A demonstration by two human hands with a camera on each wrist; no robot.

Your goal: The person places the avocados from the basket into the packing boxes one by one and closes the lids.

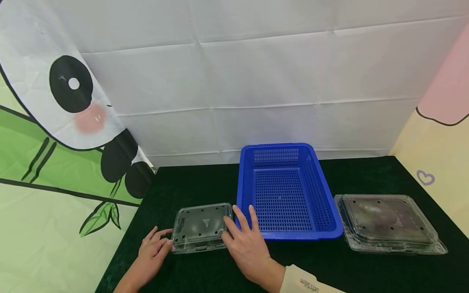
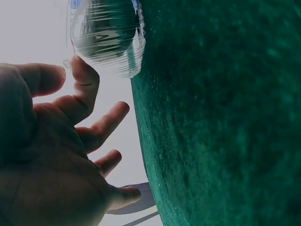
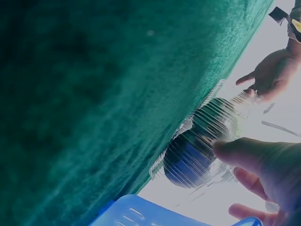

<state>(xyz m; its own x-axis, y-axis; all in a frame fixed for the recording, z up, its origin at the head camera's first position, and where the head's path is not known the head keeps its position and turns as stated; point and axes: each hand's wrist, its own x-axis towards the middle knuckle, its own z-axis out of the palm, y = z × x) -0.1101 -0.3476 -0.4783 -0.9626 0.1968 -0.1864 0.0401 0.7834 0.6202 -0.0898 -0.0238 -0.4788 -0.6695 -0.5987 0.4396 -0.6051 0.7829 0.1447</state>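
A clear plastic clamshell box (image 1: 201, 226) with its lid down lies on the dark green cloth. Two dark round things (image 3: 188, 157) show through its ribbed wall in the right wrist view; their kind is unclear. At the box's near left corner, my left hand (image 1: 152, 250) touches the edge with thumb and forefinger, the other fingers loosely spread (image 2: 56, 146). My right hand (image 1: 247, 246) reaches over the box's right edge with fingers spread, its thumb (image 3: 240, 153) beside the near wall. Some right fingertips overlap the blue basket's rim in the head view.
A blue plastic basket (image 1: 289, 235) with slotted walls stands right of the box. Farther right lies a second, larger clear clamshell box (image 1: 392, 221) with something brownish and rounded inside. White cloth (image 1: 256, 77) hangs behind the table, printed cloths at both sides.
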